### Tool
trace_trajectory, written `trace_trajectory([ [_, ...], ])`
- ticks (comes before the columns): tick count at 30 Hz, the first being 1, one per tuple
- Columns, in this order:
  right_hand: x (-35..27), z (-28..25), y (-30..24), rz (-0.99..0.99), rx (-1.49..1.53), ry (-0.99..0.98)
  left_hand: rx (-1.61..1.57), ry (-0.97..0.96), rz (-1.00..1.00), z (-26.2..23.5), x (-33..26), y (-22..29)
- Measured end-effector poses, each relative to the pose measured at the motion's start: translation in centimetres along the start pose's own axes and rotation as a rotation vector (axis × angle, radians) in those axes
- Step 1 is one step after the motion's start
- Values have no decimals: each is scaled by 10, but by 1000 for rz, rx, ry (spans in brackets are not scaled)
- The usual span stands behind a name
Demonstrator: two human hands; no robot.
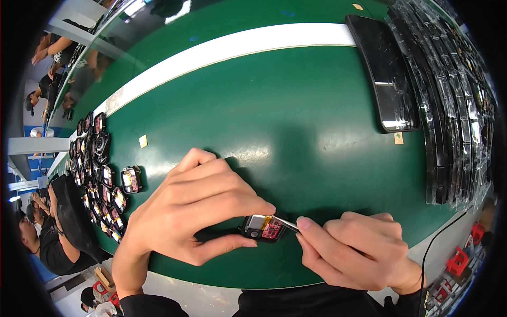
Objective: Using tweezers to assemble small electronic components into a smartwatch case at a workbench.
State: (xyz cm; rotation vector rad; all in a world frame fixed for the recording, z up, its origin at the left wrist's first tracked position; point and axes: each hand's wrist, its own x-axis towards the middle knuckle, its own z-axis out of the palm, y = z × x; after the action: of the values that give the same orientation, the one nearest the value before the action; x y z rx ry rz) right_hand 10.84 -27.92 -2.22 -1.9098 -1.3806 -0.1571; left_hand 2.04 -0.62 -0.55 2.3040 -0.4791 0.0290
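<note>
Left hand point(195, 211) pinches small open electronic module point(262, 227), red circuit board showing, low on green desk point(296, 121). Right hand point(351, 248) grips tweezers point(285, 223), tip touching module's upper edge. Pile of similar modules point(97, 174) far left; stacked clear trays point(454, 105) right.

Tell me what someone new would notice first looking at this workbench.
First, the two hands low in the middle: the left hand pinches a small open electronic module on the green mat, while the right hand holds metal tweezers to it. At the left edge lies a cluster of similar small modules, and at the upper right a black tray sits beside stacked clear plastic trays.
</note>
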Motion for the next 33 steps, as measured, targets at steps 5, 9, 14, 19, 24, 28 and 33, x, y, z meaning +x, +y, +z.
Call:
trace_trajectory([
  [5, 3, 1, 0, 16, 46, -39, -2, -5, -9, 0, -2, -1],
  [9, -6, 8, 12, 90, 258, 40, 5, -7, -37, 1, 1, 2],
  [14, 6, -1, 10, 230, 355, -27, 34, -5, -17, 3, -2, -2],
  [19, 6, -2, 8, 305, 359, -62, 43, -7, -13, 2, -3, -2],
  [24, 8, -2, 10, 304, 378, -84, 45, -10, -7, 2, -2, -4],
  [28, 10, -3, 9, 313, 399, -87, 42, -14, 8, 1, -3, -4],
  [33, 9, -4, 9, 330, 404, -95, 40, -26, 19, 2, -2, -6],
])
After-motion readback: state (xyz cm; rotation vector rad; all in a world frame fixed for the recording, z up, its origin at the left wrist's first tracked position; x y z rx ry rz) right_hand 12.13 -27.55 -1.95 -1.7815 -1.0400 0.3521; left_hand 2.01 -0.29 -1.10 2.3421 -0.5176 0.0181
